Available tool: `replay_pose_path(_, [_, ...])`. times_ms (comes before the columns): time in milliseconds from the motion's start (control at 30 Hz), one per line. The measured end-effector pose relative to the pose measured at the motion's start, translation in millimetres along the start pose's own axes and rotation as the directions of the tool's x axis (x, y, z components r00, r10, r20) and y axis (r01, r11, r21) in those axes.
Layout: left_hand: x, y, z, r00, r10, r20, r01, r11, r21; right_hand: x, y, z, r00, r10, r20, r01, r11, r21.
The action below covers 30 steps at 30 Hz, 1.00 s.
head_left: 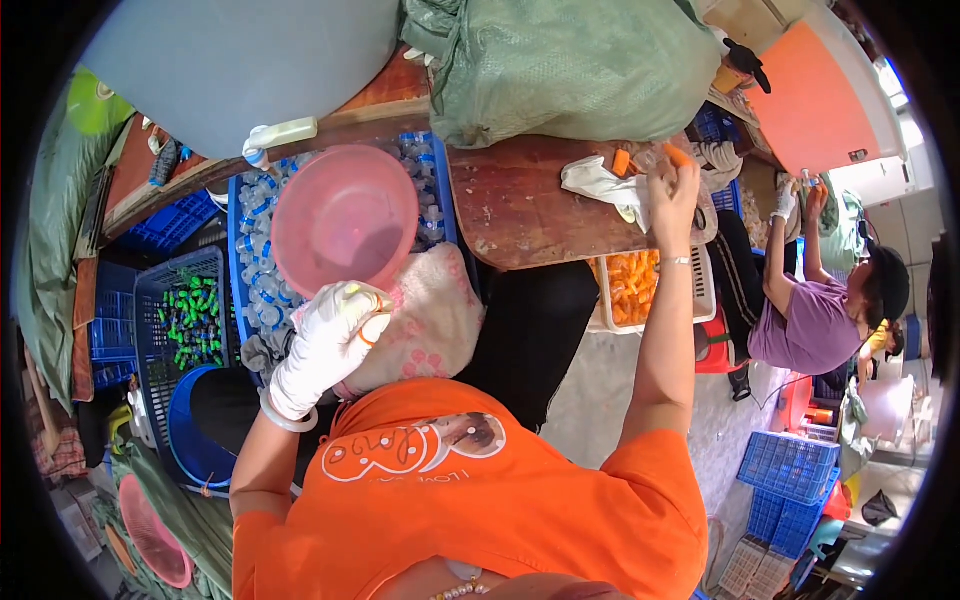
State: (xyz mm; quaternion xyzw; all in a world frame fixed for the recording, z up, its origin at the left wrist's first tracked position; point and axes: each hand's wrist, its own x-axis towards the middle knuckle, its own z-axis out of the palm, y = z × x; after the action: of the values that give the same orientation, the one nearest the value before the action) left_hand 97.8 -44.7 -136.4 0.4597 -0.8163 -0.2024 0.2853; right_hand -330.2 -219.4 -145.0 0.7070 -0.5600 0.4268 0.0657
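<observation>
My left hand (335,335), in a white glove, is raised over my lap just below a pink basin (345,165). Its fingers are curled together, with a bit of orange showing at their tips that I cannot make out. On the right, my bare right hand (672,195) is above a wooden board (530,205), its fingers closed on a small orange plastic piece (680,155). Beside it lie a white glove (598,185) and another small orange piece (622,162). A floral cloth (415,330) covers part of my lap.
Under the basin, a blue crate (442,180) holds many clear and blue plastic pieces. Green pieces (190,320) fill a crate at left; orange ones (632,285) fill a white basket. A green sack (570,75) stands behind the board. Another person (810,315) works at right.
</observation>
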Motion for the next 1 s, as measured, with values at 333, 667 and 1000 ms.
replay_pose_path(333, [-7, -5, 5, 0.999, -0.034, -0.003, 0.034, 0.999, -0.025, 15, 13, 0, 0.931, 0.36, -0.064, -0.319, 0.885, 0.34])
replay_pose_path(667, [-42, -19, 33, 0.999, 0.003, -0.05, -0.01, 0.989, -0.146, -60, -130, -5, 0.839, 0.229, 0.493, -0.541, 0.433, 0.721])
replay_pose_path(1000, [-95, -31, 19, 0.913, -0.37, -0.174, 0.252, 0.844, -0.472, -144, -268, 89, 0.544, -0.223, 0.809, -0.711, 0.389, 0.586])
